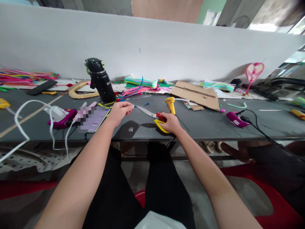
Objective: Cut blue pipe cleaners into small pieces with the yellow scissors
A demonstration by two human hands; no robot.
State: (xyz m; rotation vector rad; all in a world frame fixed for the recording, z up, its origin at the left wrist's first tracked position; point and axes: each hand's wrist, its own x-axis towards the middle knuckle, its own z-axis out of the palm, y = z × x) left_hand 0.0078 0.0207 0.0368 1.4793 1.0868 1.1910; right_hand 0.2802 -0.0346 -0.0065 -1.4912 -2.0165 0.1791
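My right hand [169, 122] is wrapped round the red and yellow handles of a pair of scissors [145, 111]. Their silver blades point left, the tips right beside my left fingertips. My left hand [122, 111] is closed in a pinch on a short blue pipe cleaner piece [135, 106], mostly hidden by the fingers. Small blue bits [147, 104] lie on the grey table [147, 128] just behind the blades. A yellow glue gun [170, 105] stands behind my right hand, its nozzle turned to the left.
A black bottle [101, 81] and a phone [98, 119] are left of my hands. Pipe cleaner bundles [140, 81] and cardboard [196, 94] lie along the back. Purple power sockets [63, 119] with cables sit at the left, another [237, 120] at the right, near a seated person's leg.
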